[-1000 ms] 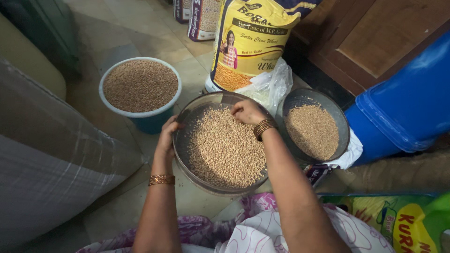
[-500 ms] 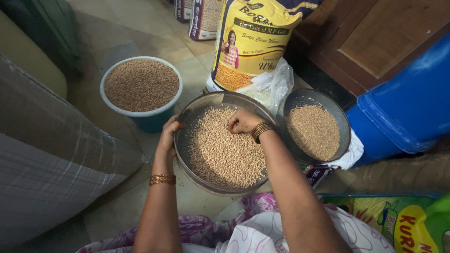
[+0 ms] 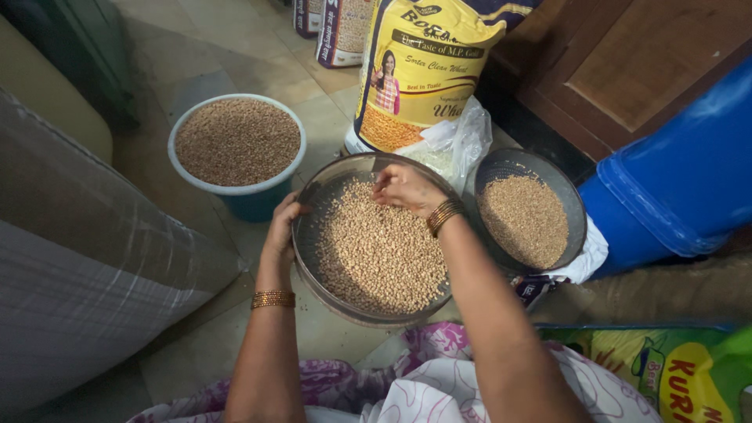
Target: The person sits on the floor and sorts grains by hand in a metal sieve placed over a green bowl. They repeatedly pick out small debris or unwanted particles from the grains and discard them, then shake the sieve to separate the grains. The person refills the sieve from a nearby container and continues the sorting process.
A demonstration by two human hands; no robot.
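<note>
Hands at a sieve (image 3: 313,196) of grain (image 3: 380,251)
Left hand (image 3: 280,227) grips the rim; right hand (image 3: 403,188) rests on the grain, fingers pinched together.

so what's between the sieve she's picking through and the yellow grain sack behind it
In the head view, a crumpled clear plastic bag lies between the round sieve and the yellow grain sack.

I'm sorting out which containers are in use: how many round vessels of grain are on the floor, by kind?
Metal sieves: 2, one gripped by the left hand with the right hand in its grain, one beside it.
Blue-and-white tubs: 1
Total: 3
</note>
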